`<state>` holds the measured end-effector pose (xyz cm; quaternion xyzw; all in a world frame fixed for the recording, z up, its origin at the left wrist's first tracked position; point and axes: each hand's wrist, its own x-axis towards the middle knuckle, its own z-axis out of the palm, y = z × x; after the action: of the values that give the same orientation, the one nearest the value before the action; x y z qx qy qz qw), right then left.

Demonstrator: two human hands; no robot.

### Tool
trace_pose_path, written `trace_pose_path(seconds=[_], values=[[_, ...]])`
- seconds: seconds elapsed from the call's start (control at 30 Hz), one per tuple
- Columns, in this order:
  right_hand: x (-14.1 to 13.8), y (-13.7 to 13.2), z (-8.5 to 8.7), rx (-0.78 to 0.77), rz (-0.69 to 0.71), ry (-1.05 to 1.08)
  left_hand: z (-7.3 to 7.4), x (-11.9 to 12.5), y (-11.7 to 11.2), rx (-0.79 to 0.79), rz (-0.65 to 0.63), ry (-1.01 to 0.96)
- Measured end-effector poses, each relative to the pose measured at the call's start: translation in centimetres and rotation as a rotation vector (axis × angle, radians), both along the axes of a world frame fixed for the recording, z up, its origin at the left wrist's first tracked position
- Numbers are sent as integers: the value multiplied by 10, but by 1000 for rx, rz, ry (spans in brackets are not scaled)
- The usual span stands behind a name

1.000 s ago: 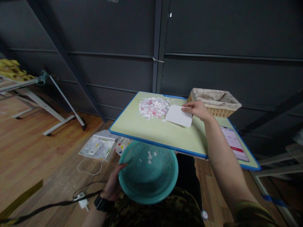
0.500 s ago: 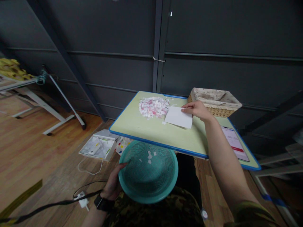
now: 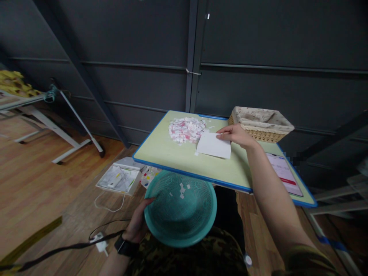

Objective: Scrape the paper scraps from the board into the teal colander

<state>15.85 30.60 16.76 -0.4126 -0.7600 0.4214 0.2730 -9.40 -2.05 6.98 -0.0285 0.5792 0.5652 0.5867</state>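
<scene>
My left hand [image 3: 138, 220] grips the left rim of a round green plastic colander [image 3: 181, 214], with the thumb over the edge. Several small white paper scraps [image 3: 182, 190] lie inside it, below the front edge of the table. My right hand [image 3: 234, 135] pinches the far right corner of a white sheet of paper [image 3: 213, 146]. The sheet tilts over the tabletop, its left edge against a heap of white and pink paper scraps [image 3: 186, 129]. The heap sits on the pale yellow table [image 3: 163, 155] with a blue rim.
A cloth-lined wicker basket [image 3: 263, 122] stands at the table's back right. A phone [image 3: 283, 172] lies near the right edge, partly behind my forearm. On the floor are an open white box [image 3: 119, 178] and a white plug adapter [image 3: 99, 242]. A dark panelled wall [image 3: 143, 84] rises behind.
My right hand has moved the paper sheet slightly left and toward me, along the heap's edge. The left hand and colander have hardly moved.
</scene>
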Motion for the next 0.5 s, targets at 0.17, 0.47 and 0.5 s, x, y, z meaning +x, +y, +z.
trace_pose_path(seconds=[0.17,0.47,0.5], values=[[-5,-1,-5,56,-27,37,-2,-1,-1,5,-22,11],[8,7,-1,34,20,-43,-3,-1,-1,39,-32,-19],[10,7,0,24,29,-54,-3,-1,-1,33,-34,-23]])
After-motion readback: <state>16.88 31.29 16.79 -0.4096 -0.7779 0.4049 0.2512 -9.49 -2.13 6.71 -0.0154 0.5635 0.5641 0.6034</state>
